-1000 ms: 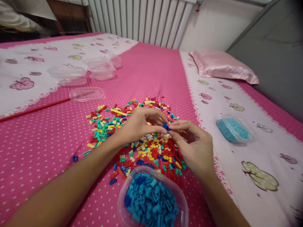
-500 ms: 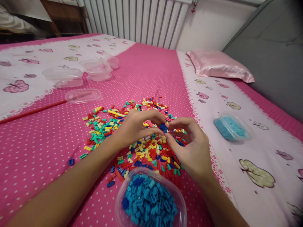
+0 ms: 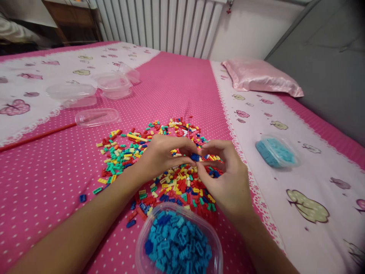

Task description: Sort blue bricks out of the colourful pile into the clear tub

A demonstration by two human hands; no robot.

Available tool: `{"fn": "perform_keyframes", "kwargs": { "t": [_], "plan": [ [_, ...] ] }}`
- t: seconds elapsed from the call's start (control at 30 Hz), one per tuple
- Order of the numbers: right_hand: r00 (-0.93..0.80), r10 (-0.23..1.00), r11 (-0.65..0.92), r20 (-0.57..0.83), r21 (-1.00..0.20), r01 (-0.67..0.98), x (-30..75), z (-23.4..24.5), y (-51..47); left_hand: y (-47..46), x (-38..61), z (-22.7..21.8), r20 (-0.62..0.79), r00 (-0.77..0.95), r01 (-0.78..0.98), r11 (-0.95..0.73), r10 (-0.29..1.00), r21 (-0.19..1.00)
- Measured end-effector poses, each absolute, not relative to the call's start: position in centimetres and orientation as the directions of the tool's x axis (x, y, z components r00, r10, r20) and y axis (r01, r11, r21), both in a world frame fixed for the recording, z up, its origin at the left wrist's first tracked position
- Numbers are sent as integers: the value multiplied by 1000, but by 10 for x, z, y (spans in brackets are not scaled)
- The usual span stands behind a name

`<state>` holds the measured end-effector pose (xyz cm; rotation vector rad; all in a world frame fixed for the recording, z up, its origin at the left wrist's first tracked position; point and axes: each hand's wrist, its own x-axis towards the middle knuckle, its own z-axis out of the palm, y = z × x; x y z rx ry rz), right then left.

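Note:
A small dark blue building brick (image 3: 195, 156) is pinched between the fingertips of both hands, above the pile. My left hand (image 3: 168, 154) is closed on it from the left, thumb below and fingers above. From the right, my right hand (image 3: 228, 173) grips the same brick with thumb and fingertips. Beneath them spreads a loose pile of small bricks (image 3: 176, 184) in red, yellow, green, blue and white. Close to me stands a clear plastic tub (image 3: 218, 247) filled with light blue bricks (image 3: 179, 243) and a few dark blue ones.
A lidded tub of light blue bricks (image 3: 275, 151) stands to the right. Clear empty containers (image 3: 114, 83) and a lid (image 3: 98, 117) lie at the left, beside a thin red stick (image 3: 40, 136). One blue brick (image 3: 82, 198) lies apart. A pink pillow (image 3: 259, 76) rests at the back right.
Both hands still pinch the blue brick, their fingertips slightly shifted around it. The whole view has moved a little, so everything sits slightly further left.

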<state>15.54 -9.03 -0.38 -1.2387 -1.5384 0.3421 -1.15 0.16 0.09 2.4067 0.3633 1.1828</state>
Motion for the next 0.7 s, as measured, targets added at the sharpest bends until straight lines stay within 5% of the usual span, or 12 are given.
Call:
{"fn": "perform_keyframes", "kwargs": {
  "t": [0.3,0.5,0.7],
  "plan": [
    [158,804,398,573,-716,573,155,-5,-89,0,-11,3,634,623,15,-817,458,576],
    [159,768,412,621,-668,619,156,-4,-90,-3,-6,3,394,638,-81,-451,662,889],
    [101,758,452,645,-631,631,157,2,-91,1,-9,4,222,680,-104,-207,699,973]
  ]
}}
